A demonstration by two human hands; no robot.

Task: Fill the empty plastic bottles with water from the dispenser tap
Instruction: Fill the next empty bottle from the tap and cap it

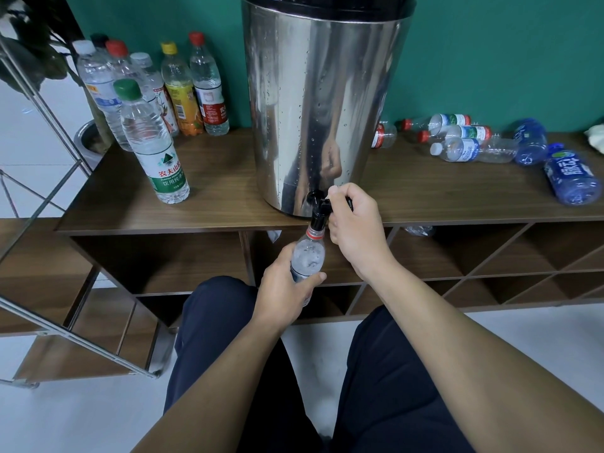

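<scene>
The bottle (307,256) being filled sits just below centre of view, upright, its open neck with a red ring tucked directly under the black tap (317,207). Bubbling water shows inside its clear upper part. The left hand (287,289) comes up from 6 o'clock and wraps the bottle's lower body, fingers curled behind it and the thumb crossing the front. The right hand (354,223) reaches in from 4 o'clock, forearm stretched long across the lap, and its fingers are closed around the tap's lever at the 3 o'clock side of the spout.

The tap juts from the foot of a tall steel dispenser (320,109), beaded with droplets, standing at 12 o'clock on a dark wood shelf top (228,178). At 10 o'clock a group of capped upright bottles (147,80) stands against the wall, and a green-capped bottle (150,145) stands apart, nearer the front edge. At 2 o'clock several clear bottles (457,138) lie on their sides, with two blue bottles (552,161) lying further toward 3 o'clock.

Below the top, the shelf unit opens into compartments with slanted dividers. The wall behind is teal, the floor pale. A metal frame (49,132) crosses the view at 9 o'clock, and the person's dark trousers (209,338) fill the bottom.
</scene>
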